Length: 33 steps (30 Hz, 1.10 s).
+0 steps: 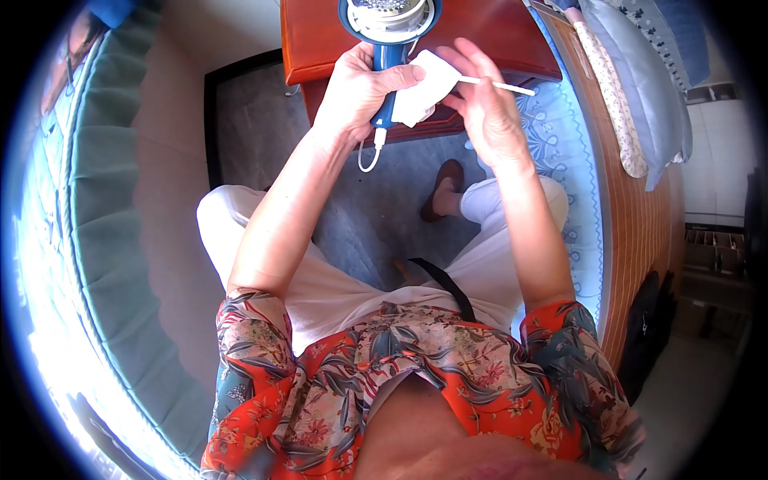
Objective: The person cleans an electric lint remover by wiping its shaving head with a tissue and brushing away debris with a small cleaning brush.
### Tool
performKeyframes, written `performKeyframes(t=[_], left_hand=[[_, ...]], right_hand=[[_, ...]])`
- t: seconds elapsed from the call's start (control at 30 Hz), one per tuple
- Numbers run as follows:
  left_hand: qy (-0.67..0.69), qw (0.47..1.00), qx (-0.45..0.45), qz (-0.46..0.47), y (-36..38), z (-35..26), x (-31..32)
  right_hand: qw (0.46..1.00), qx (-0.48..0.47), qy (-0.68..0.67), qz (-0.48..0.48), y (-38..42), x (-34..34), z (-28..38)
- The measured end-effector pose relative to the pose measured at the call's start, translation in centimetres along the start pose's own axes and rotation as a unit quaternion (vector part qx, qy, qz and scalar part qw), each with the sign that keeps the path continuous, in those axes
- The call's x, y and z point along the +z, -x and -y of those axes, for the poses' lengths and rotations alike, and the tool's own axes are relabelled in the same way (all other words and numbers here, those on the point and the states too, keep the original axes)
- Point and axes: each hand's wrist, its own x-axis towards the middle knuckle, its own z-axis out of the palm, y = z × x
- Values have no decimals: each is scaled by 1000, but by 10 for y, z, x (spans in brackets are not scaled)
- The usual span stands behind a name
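My left hand (352, 90) is wrapped round the blue handle (389, 58) of a handheld device that looks like a small fan. Its round white head (390, 18) faces up at the top edge of the view, its inside partly cut off. A white cable (379, 138) is plugged into the handle's lower end. Under my left thumb a folded white tissue or cloth (424, 86) is pressed against the handle. My right hand (490, 112) holds a thin white stick (514, 87) between thumb and fingers, one end at the tissue; its tip is too small to make out.
A red-brown wooden table (308, 36) stands in front, beyond the hands. To the right lies a bed edge with a light blue patterned cover (560, 120) and a striped brown mat (632, 232). Green curtain-like fabric (112, 200) hangs at left. Grey floor (360, 208) shows between the knees.
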Motion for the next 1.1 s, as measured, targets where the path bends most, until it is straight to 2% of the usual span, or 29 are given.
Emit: performKeyframes(t=[0.1,0.13,0.23,0.3,0.33,0.47,0.6,0.67,0.77,0.87,1.1], left_hand=[[-12,1000,4,4,2,-1,1],[-23,1000,12,5,3,-2,2],[-36,999,29,-1,0,2,-1],[-31,999,37,-9,0,3,-2],[-25,999,39,-12,0,4,1],[-43,999,13,9,2,0,0],[-36,999,-9,0,1,-1,3],[-76,997,-2,-4,2,2,3],[-109,994,7,-6,3,3,7],[-117,993,12,-12,5,3,9],[-113,993,19,-22,5,1,12]], right_hand=[[999,28,33,28,0,12,0],[999,24,28,-6,-1,16,-3],[995,58,83,-3,1,11,-4],[994,54,82,-49,4,15,-3],[993,52,82,-73,5,16,-1],[994,8,91,-54,0,2,13],[982,-63,165,-67,-15,-11,49],[974,-101,191,-62,-26,-9,68],[968,-70,240,-12,-40,-11,83],[970,-29,239,-22,-38,12,88],[975,-64,213,-28,-44,-1,76]])
